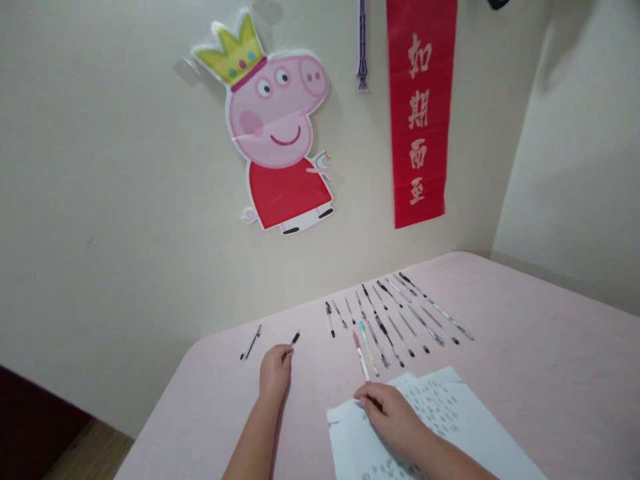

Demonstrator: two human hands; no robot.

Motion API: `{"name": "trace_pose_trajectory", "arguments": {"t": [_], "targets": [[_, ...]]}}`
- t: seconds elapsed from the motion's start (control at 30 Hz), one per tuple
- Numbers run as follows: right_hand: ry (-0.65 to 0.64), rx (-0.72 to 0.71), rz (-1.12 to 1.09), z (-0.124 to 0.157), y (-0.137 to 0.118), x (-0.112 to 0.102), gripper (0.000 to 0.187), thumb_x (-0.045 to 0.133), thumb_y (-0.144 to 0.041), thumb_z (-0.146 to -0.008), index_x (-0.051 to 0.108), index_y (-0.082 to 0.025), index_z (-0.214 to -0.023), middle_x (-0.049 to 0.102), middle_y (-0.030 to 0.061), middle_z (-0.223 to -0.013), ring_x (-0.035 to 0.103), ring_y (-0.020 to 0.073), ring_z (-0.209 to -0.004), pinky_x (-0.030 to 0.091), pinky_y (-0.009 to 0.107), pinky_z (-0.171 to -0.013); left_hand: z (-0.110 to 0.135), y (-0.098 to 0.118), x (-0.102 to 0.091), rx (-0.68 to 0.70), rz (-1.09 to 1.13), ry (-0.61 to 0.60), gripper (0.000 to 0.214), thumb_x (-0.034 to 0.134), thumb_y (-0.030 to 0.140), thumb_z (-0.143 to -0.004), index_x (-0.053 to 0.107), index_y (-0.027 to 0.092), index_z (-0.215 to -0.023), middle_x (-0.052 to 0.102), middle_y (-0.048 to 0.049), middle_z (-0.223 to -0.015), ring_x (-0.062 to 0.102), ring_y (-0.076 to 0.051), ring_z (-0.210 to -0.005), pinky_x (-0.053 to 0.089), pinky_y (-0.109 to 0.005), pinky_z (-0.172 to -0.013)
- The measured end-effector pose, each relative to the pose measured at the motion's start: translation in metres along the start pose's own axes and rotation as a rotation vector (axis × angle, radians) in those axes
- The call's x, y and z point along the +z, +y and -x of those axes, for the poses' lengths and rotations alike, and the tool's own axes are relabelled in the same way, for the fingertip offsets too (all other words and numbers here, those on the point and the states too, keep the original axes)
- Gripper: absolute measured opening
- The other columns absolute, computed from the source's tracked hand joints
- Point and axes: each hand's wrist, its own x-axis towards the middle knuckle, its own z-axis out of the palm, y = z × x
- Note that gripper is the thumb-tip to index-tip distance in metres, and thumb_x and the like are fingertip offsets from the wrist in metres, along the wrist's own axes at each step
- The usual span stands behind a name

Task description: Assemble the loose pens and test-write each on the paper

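My left hand (pixel 276 372) is closed around a pen (pixel 295 338), its dark front end sticking out past the fingertips toward the wall. Left of that hand lies a clear pen with dark ends (pixel 251 343). Fingers curled, my right hand (pixel 393 415) is over white sheets of paper (pixel 465 417) covered in handwriting. A white pen with a pinkish tip (pixel 362 357) reaches down to the back of this hand; whether the fingers grip anything is hidden. Beyond it, several pens (pixel 395 340) lie side by side in two slanting rows.
A pink-covered table (pixel 550 373) runs up to the wall. On the wall are a pink pig cutout (pixel 280 133) with a crown, a red banner (pixel 420 80) with characters and a hanging purple strap (pixel 362 47).
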Motion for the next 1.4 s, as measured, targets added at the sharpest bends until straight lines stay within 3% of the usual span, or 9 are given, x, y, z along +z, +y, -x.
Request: {"name": "trace_pose_trajectory", "arguments": {"t": [0.3,0.57,0.77,1.0,1.4], "targets": [[0.001,-0.004,-0.015,0.002,0.000,-0.001,0.024,0.045,-0.020,-0.081,0.069,-0.018,-0.081,0.069,0.0052,-0.082,0.062,0.0200,-0.080,0.043,0.028,-0.074,0.034,0.039,-0.001,0.012,0.183,-0.161,0.016,0.054,0.012,-0.074,0.067,0.019,-0.077,0.069,-0.0044,-0.086,0.062,-0.019,-0.086,0.046,-0.033,-0.084],[0.002,0.010,-0.017,0.001,0.002,0.000,0.025,0.045,-0.020,-0.081,0.070,-0.018,-0.081,0.070,0.0050,-0.082,0.062,0.0199,-0.079,0.044,0.028,-0.073,0.049,0.062,-0.007,-0.109,0.085,-0.216,0.012,0.053,0.011,-0.075,0.062,0.019,-0.078,0.065,-0.0037,-0.083,0.060,-0.018,-0.079,0.042,-0.028,-0.072],[-0.011,-0.003,-0.034,0.001,0.000,0.000,0.023,0.046,-0.018,-0.080,0.069,-0.018,-0.080,0.069,0.0045,-0.081,0.062,0.0191,-0.078,0.043,0.027,-0.073,0.056,0.063,-0.004,-0.139,0.108,-0.189,0.008,0.052,0.015,-0.077,0.054,0.021,-0.080,0.063,-0.0016,-0.077,0.059,-0.017,-0.074,0.040,-0.027,-0.066],[-0.020,0.011,-0.034,0.001,-0.001,-0.002,0.022,0.047,-0.018,-0.080,0.069,-0.018,-0.080,0.069,0.0047,-0.081,0.062,0.0194,-0.078,0.044,0.028,-0.073,0.056,0.055,0.001,-0.159,0.182,-0.169,0.021,0.055,0.018,-0.076,0.057,0.020,-0.096,0.064,-0.0036,-0.086,0.061,-0.019,-0.081,0.045,-0.029,-0.075],[-0.019,-0.010,-0.004,0.003,-0.002,-0.003,0.025,0.045,-0.019,-0.081,0.069,-0.017,-0.082,0.070,0.0053,-0.083,0.062,0.0200,-0.080,0.044,0.029,-0.074,0.056,0.060,-0.003,0.002,0.030,-0.230,0.011,0.050,0.016,-0.080,0.058,0.018,-0.087,0.060,-0.0054,-0.085,0.057,-0.019,-0.083,0.041,-0.030,-0.076]]}}
